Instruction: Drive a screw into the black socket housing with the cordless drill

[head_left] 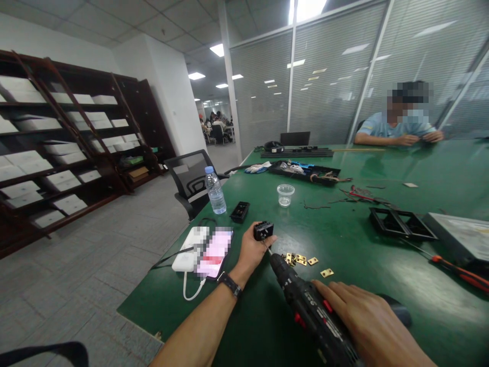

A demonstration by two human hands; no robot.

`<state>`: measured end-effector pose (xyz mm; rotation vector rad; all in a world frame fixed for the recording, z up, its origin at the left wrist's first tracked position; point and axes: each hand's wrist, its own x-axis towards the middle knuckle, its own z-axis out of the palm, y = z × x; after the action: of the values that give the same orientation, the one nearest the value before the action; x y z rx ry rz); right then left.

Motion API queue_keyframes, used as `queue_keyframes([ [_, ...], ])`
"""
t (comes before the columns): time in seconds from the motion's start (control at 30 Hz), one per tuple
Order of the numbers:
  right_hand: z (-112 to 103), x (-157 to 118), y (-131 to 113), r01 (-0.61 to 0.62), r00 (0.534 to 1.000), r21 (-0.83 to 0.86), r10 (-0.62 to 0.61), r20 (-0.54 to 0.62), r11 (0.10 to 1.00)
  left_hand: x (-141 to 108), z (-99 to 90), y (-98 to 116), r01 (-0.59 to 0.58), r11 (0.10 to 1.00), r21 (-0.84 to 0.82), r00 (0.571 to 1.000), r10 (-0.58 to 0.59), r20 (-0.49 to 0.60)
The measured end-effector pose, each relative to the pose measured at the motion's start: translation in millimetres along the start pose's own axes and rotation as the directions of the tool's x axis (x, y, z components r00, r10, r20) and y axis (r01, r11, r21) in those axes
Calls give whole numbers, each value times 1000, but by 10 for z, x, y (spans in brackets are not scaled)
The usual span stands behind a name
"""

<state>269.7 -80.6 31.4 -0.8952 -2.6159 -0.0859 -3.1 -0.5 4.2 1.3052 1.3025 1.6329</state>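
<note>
The left hand (250, 250) pinches a small black block (263, 231) between thumb and fingers, holding it just above the green table (160, 300) with one face turned toward the camera. The right hand (357, 308) is clasped around the handle of a black power drill (305, 300), which slants up and leftward from the lower edge of the view. The two hands are apart, with the front of the drill between them; its thin bit (269, 250) points at the lower side of the block, close by the left fingers, though I cannot tell whether the tip touches it. A loose cluster of brass plates (301, 260) lies just right of the drill's chuck, between the hands, and another black block (240, 212) sits beyond the left hand, near a blue-capped bottle (216, 192). Left of the left wrist, which wears a dark watch (229, 284), are a white power bank (187, 257) and a phone (214, 252) whose screen is pixelated. Pale lettering runs along the drill's body beside red parts, but it is too small to read, and I can make out no brand on the bottle.
</note>
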Motion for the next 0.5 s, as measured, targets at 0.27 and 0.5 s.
queue_keyframes([
  [0.27, -82, 22, -42, -25, 998, -13, 25, 55, 1000, 1, -2, 6, 1, 1000, 6, 1000, 0, -10],
  [0.5, -131, 41, -40, -28, 996, 11, 27, 82, 1000, 11, -13, 15, 0, 1000, 21, 1000, 0, 15],
])
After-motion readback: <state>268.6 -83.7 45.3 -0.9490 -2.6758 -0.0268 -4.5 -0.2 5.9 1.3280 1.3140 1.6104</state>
